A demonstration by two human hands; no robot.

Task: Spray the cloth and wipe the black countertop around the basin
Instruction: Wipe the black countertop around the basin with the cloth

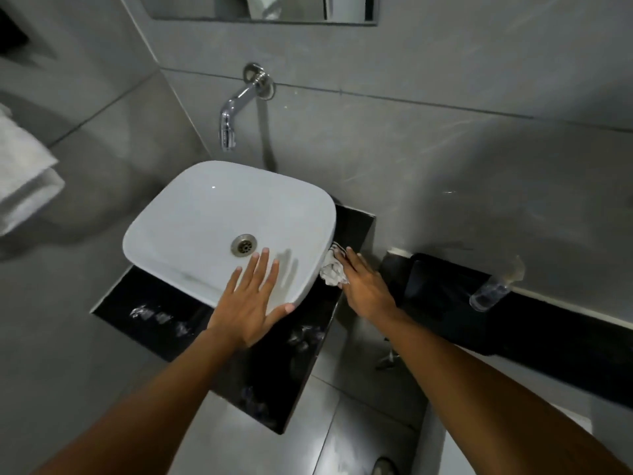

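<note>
A white square basin (205,214) sits on a glossy black countertop (154,303). My left hand (251,303) lies flat with fingers spread on the basin's near rim, holding nothing. My right hand (364,287) presses a crumpled white cloth (333,269) onto the narrow black strip at the basin's right side. The cloth peeks out from under my fingers against the basin wall. A clear spray bottle (495,287) lies on the black ledge to the right, away from both hands.
A chrome spout (233,114) juts from the grey tiled wall above the basin. Folded white towels (24,180) sit at the left edge. A black ledge (565,341) runs along the right wall. Grey floor tiles lie below the counter.
</note>
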